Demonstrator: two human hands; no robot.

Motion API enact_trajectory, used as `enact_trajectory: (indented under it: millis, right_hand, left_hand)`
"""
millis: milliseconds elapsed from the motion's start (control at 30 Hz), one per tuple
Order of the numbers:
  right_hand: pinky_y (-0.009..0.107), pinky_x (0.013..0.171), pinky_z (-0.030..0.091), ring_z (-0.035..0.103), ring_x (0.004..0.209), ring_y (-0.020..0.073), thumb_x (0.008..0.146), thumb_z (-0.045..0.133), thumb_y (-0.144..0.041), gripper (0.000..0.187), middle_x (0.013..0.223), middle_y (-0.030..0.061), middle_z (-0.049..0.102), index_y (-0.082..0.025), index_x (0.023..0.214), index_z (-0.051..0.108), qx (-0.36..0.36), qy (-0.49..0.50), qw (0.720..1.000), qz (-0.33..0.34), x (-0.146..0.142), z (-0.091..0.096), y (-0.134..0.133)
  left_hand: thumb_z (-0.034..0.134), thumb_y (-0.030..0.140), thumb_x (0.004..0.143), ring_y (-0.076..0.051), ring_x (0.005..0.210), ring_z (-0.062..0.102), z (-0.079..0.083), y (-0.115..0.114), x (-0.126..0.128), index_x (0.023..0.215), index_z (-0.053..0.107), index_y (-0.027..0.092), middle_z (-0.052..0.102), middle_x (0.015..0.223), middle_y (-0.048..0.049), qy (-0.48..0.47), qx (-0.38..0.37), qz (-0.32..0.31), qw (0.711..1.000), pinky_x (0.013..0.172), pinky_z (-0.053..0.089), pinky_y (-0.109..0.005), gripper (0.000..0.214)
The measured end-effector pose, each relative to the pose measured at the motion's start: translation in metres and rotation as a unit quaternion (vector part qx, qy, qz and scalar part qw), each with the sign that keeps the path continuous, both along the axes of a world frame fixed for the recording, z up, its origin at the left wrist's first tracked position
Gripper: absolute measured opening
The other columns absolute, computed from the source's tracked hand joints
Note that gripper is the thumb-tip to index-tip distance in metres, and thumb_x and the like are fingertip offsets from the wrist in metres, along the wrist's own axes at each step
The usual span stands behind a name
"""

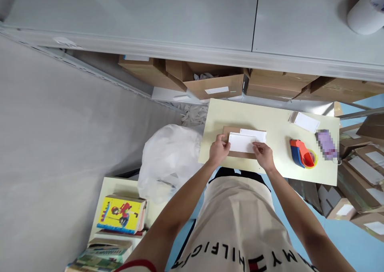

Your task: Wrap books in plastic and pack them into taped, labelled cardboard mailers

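A flat brown cardboard parcel [231, 131] lies on the pale yellow table [270, 116] right in front of me. On top of it sits a white label sheet [243, 142]. My left hand [218, 149] grips the left end of the sheet and parcel with curled fingers. My right hand [264, 155] pinches the sheet's right lower edge. A second white strip [255, 133] shows just behind the sheet.
A red and blue tape dispenser [302, 153] lies right of my hands, with a white label stack [306, 122] and a blurred purple item [326, 144] beyond. Cardboard boxes [210, 84] line the shelf behind. A white plastic bag [171, 160] and books [121, 215] are at left.
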State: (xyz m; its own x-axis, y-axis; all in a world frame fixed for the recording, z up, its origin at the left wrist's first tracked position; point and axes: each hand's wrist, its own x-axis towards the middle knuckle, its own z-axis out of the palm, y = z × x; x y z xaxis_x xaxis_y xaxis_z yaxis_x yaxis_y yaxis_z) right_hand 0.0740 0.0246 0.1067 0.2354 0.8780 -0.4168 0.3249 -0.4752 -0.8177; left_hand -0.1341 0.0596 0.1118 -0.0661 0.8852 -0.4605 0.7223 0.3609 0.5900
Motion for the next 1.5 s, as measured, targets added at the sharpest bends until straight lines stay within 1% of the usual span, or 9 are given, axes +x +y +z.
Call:
enact_trajectory:
  millis: [333,600,800,900,1000,1100,1267,1367,1500]
  right_hand:
    - [0.038,0.073,0.053,0.06,0.067,0.0193,0.077,0.056,-0.047,0.037,0.083,0.0067,0.07,-0.02,0.095,0.075,0.011,-0.079,0.996,0.043,0.001,-0.003,0.003]
    - [0.035,0.067,0.05,0.056,0.065,0.0182,0.079,0.053,-0.037,0.034,0.087,0.0073,0.066,-0.02,0.099,0.075,0.016,-0.162,0.981,0.105,-0.002,0.002,0.004]
    - [0.036,0.072,0.05,0.058,0.068,0.019,0.079,0.053,-0.036,0.033,0.086,0.0067,0.065,-0.02,0.1,0.074,0.003,-0.17,0.98,0.106,-0.003,0.004,0.005]
    - [0.036,0.074,0.05,0.06,0.071,0.0194,0.08,0.055,-0.034,0.031,0.085,0.0063,0.066,-0.02,0.099,0.074,-0.004,-0.175,0.979,0.106,-0.003,0.004,0.007]
    - [0.035,0.074,0.051,0.061,0.071,0.019,0.082,0.056,-0.033,0.03,0.086,0.0063,0.067,-0.02,0.102,0.074,-0.017,-0.19,0.973,0.127,-0.002,0.007,0.009]
    - [0.032,0.074,0.05,0.063,0.075,0.0187,0.086,0.056,-0.031,0.029,0.093,0.0069,0.068,-0.02,0.107,0.073,-0.041,-0.238,0.956,0.168,-0.003,0.015,0.009]
    - [0.035,0.077,0.049,0.064,0.093,0.0251,0.089,0.057,-0.03,0.027,0.107,0.0112,0.067,-0.023,0.112,0.071,-0.057,-0.367,0.897,0.241,-0.005,0.03,0.005]
    - [0.043,0.087,0.047,0.057,0.113,0.0331,0.089,0.058,-0.032,0.032,0.126,0.0173,0.061,-0.021,0.117,0.069,-0.001,-0.429,0.869,0.248,-0.006,0.028,0.0]
    - [0.049,0.104,0.037,0.035,0.14,0.0364,0.093,0.05,-0.04,0.054,0.151,0.021,0.042,-0.012,0.14,0.05,0.114,-0.412,0.851,0.307,-0.014,0.003,-0.011]
  left_hand:
    - [0.062,0.023,0.083,-0.024,0.09,0.071,0.001,0.009,0.003,0.12,0.048,0.021,0.076,0.082,-0.0025,0.027,-0.031,-0.018,0.999,0.074,0.049,-0.032,0.039]
    - [0.061,0.033,0.084,-0.03,0.092,0.071,0.004,0.015,0.004,0.123,0.046,0.018,0.075,0.085,-0.0096,0.115,-0.039,-0.079,0.989,0.071,0.048,-0.035,0.044]
    - [0.058,0.03,0.087,-0.028,0.094,0.07,0.003,0.015,0.0,0.125,0.045,0.018,0.074,0.086,-0.0077,0.073,-0.045,-0.09,0.992,0.074,0.049,-0.035,0.042]
    - [0.057,0.028,0.088,-0.028,0.097,0.068,0.003,0.011,0.002,0.12,0.052,0.019,0.073,0.094,-0.0101,0.093,0.006,-0.123,0.988,0.076,0.05,-0.036,0.034]
    - [0.056,0.02,0.088,-0.028,0.115,0.06,0.004,0.007,0.006,0.113,0.06,0.021,0.067,0.119,-0.013,0.089,0.124,-0.226,0.962,0.092,0.048,-0.039,0.026]
    - [0.053,0.017,0.09,-0.029,0.135,0.046,0.001,0.005,0.009,0.121,0.06,0.021,0.054,0.142,-0.0122,0.091,0.19,-0.324,0.922,0.11,0.036,-0.045,0.033]
    - [0.042,0.023,0.096,-0.028,0.145,0.032,-0.01,0.001,0.008,0.142,0.047,0.018,0.041,0.154,-0.0114,0.143,0.175,-0.384,0.895,0.116,0.028,-0.051,0.047]
    - [0.04,0.027,0.096,-0.03,0.148,0.025,-0.018,-0.003,0.005,0.149,0.038,0.016,0.031,0.159,-0.0116,0.153,0.164,-0.397,0.89,0.116,0.026,-0.055,0.054]
    - [0.041,0.032,0.096,-0.032,0.15,0.019,-0.026,-0.008,0.001,0.154,0.029,0.016,0.023,0.162,-0.0112,0.151,0.153,-0.399,0.892,0.116,0.025,-0.058,0.061]
